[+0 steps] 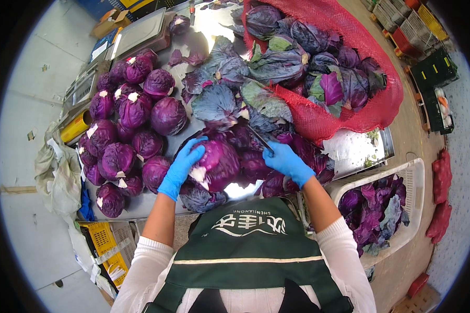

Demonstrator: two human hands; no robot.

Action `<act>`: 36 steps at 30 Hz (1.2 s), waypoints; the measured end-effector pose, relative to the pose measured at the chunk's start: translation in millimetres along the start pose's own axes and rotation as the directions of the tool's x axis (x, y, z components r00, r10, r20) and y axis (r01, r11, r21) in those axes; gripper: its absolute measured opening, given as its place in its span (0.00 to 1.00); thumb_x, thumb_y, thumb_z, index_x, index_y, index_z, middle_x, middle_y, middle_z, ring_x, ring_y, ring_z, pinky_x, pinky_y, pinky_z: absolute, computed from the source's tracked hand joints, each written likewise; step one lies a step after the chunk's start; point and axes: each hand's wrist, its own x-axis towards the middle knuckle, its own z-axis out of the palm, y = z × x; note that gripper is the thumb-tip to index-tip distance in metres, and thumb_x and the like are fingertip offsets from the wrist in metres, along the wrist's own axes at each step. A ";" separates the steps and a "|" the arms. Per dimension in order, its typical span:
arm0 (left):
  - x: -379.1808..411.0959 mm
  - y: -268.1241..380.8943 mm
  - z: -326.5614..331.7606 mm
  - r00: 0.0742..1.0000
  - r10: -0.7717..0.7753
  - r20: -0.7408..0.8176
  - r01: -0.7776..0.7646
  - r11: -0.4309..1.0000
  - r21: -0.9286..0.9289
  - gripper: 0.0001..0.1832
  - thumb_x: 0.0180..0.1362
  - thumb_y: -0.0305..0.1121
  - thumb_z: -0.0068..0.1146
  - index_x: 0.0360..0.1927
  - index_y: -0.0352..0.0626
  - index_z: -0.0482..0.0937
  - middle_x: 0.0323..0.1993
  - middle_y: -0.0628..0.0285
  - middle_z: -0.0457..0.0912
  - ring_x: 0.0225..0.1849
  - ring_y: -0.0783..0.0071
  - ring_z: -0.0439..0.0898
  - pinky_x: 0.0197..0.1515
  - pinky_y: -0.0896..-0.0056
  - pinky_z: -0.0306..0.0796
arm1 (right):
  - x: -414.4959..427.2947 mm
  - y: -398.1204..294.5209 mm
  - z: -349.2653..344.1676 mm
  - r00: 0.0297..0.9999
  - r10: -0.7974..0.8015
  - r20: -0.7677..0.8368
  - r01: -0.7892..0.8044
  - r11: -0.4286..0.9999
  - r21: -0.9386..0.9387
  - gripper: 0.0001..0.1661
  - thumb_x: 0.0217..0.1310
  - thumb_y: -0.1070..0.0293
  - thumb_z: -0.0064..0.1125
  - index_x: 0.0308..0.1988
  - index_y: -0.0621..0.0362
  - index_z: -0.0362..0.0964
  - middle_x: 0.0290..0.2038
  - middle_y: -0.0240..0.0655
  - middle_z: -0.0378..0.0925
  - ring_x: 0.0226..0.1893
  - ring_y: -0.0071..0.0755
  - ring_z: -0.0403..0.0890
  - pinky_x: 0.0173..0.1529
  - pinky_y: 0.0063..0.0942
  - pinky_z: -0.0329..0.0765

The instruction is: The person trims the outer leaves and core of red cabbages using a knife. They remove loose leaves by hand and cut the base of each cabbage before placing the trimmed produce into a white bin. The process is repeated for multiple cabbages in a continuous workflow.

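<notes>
Blue gloves cover both hands. My left hand (184, 165) grips the left side of a purple red cabbage (219, 162), whose white cut stem faces toward me. In my right hand (289, 161) is a knife (261, 137), its thin dark blade pointing up and left, apart from the cabbage. Loose purple leaves (254, 164) lie between the two hands. Beyond them spread large grey-green outer leaves (215, 102). To the left is a pile of trimmed red cabbages (135, 109), several with white stem cuts.
A red mesh sack (389, 92) holding untrimmed cabbages (282, 64) lies at the back right of the metal table (342, 150). Right of me stands a white plastic crate (417, 195) of leaves. A weighing scale (139, 33) sits at the back left. Yellow crates (102, 238) are below the table's left edge.
</notes>
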 end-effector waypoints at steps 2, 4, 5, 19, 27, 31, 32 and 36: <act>9.8 -18.7 -11.6 0.988 -0.037 -0.153 0.021 0.995 -0.102 0.22 0.68 0.41 0.54 0.60 0.37 0.75 0.54 0.61 0.79 0.56 0.75 0.75 0.63 0.72 0.65 | -22.3 -2.3 0.8 0.995 -0.036 -0.091 0.021 0.988 -0.154 0.14 0.64 0.61 0.58 0.37 0.62 0.75 0.25 0.39 0.71 0.25 0.32 0.76 0.34 0.33 0.74; 9.5 6.0 10.6 0.952 -0.214 -0.218 0.157 0.955 -0.251 0.26 0.67 0.48 0.55 0.61 0.41 0.76 0.57 0.61 0.79 0.57 0.74 0.77 0.64 0.69 0.67 | -31.2 -37.6 9.8 0.989 0.052 -0.142 -0.051 0.999 0.010 0.15 0.67 0.60 0.57 0.44 0.62 0.76 0.25 0.39 0.74 0.25 0.37 0.78 0.34 0.34 0.75; 8.4 16.6 20.0 0.940 -0.268 -0.212 0.200 0.935 -0.294 0.28 0.67 0.51 0.55 0.63 0.43 0.76 0.60 0.61 0.79 0.59 0.72 0.77 0.65 0.67 0.67 | -32.6 -55.8 18.2 0.982 0.093 -0.162 -0.079 0.992 0.095 0.17 0.68 0.60 0.56 0.48 0.61 0.76 0.25 0.40 0.75 0.25 0.40 0.79 0.33 0.35 0.75; -8.5 -2.1 59.1 0.832 0.554 -0.046 -0.334 0.565 0.755 0.26 0.69 0.37 0.52 0.66 0.36 0.67 0.66 0.44 0.66 0.66 0.52 0.67 0.69 0.58 0.60 | -9.3 -85.0 19.2 0.955 0.297 -0.010 -0.271 0.882 0.387 0.25 0.75 0.55 0.45 0.60 0.61 0.69 0.45 0.48 0.77 0.32 0.45 0.81 0.38 0.38 0.77; 7.8 -5.3 90.3 0.805 0.573 -0.155 -0.238 0.551 0.800 0.24 0.70 0.38 0.48 0.65 0.38 0.70 0.65 0.42 0.67 0.65 0.46 0.67 0.67 0.54 0.61 | -26.7 -75.1 52.5 0.932 -0.037 -0.360 -0.049 0.973 -0.226 0.36 0.74 0.50 0.44 0.70 0.62 0.52 0.62 0.63 0.65 0.50 0.65 0.79 0.44 0.47 0.81; 6.6 -3.4 100.4 0.814 0.554 -0.174 -0.196 0.544 0.815 0.27 0.66 0.38 0.54 0.65 0.38 0.69 0.65 0.40 0.66 0.65 0.44 0.67 0.66 0.52 0.62 | -23.7 -80.4 59.4 0.929 -0.004 -0.370 -0.176 0.875 -0.451 0.35 0.73 0.50 0.44 0.68 0.61 0.55 0.61 0.58 0.67 0.35 0.59 0.84 0.31 0.42 0.83; 4.9 -3.0 102.5 0.808 0.562 -0.176 -0.210 0.554 0.805 0.27 0.64 0.37 0.57 0.65 0.38 0.69 0.65 0.39 0.65 0.65 0.43 0.67 0.66 0.51 0.62 | -22.3 -77.6 57.8 0.930 -0.009 -0.368 -0.170 0.876 -0.452 0.35 0.73 0.50 0.44 0.68 0.60 0.55 0.60 0.57 0.68 0.35 0.58 0.84 0.30 0.41 0.82; -5.2 -8.1 104.3 0.799 0.579 -0.162 -0.250 0.564 0.787 0.27 0.65 0.35 0.56 0.65 0.36 0.68 0.67 0.41 0.64 0.67 0.44 0.65 0.68 0.52 0.60 | -17.2 -50.7 45.2 0.884 -0.123 -0.451 -0.107 0.886 -0.451 0.23 0.73 0.52 0.45 0.51 0.61 0.69 0.48 0.56 0.75 0.32 0.59 0.82 0.30 0.47 0.79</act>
